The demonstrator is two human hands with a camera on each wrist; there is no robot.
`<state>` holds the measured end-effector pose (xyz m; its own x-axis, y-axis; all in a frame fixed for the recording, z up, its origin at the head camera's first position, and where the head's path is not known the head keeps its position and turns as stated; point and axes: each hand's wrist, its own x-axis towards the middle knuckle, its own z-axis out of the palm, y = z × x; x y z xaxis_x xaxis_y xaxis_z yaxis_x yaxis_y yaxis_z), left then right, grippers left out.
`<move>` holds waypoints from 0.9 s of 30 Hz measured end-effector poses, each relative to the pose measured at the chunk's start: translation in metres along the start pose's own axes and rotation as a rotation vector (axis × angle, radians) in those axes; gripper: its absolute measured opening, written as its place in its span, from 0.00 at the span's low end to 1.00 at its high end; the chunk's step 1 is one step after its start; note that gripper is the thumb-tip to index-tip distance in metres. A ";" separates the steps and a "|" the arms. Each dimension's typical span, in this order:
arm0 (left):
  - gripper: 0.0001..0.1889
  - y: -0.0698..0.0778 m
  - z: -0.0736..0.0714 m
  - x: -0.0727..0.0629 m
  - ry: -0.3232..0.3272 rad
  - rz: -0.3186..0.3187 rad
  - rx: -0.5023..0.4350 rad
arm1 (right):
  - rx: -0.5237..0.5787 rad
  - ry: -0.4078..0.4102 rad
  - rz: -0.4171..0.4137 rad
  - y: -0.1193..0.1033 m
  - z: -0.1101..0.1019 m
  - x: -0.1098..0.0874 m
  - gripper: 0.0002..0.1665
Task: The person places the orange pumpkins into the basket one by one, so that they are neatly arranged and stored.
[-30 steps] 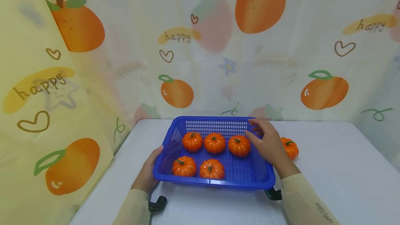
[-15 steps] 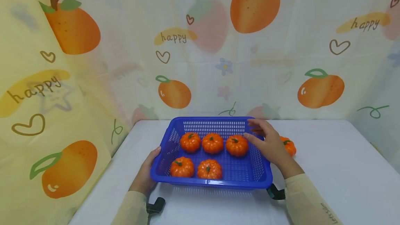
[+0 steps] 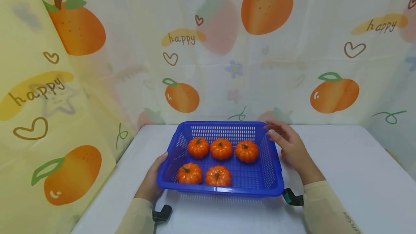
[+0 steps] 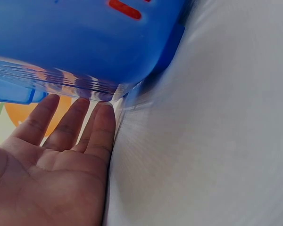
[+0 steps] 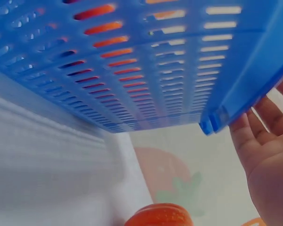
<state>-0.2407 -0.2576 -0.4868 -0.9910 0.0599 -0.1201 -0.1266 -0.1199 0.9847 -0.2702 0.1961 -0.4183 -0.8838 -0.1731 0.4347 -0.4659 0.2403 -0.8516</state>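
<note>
A blue plastic basket [image 3: 216,190] with slotted walls stands on the table, holding several small orange pumpkins with green stems, such as a front pumpkin [image 3: 218,176] and a back right pumpkin [image 3: 247,151]. My left hand [image 3: 152,176] rests against the basket's left side, thumb at the rim; in the left wrist view its straight fingers [image 4: 68,125] touch the wall. Beside the right rim is my right hand [image 3: 294,151], fingers loosely bent, gripping nothing. One more pumpkin [image 5: 159,216] lies outside the basket to the right, mostly hidden behind this hand in the head view.
A white table [image 3: 344,169] lies under everything. Behind it and at the left hangs a pale cloth [image 3: 208,93] printed with fruit and hearts. Dark wrist camera mounts [image 3: 163,213] are near both cuffs.
My right hand has moved from over the basket's right rim outward to the right, now covering most of the loose pumpkin. The left hand and basket hold their place, apart from slight camera shift.
</note>
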 end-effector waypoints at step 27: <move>0.44 -0.002 -0.002 0.001 -0.006 0.012 0.005 | -0.211 0.155 0.204 0.026 -0.050 -0.009 0.35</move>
<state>-0.2411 -0.2597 -0.4896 -0.9921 0.0644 -0.1080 -0.1149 -0.1153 0.9867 -0.2761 0.2522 -0.4296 -0.9485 0.0422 0.3141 -0.2626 0.4501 -0.8535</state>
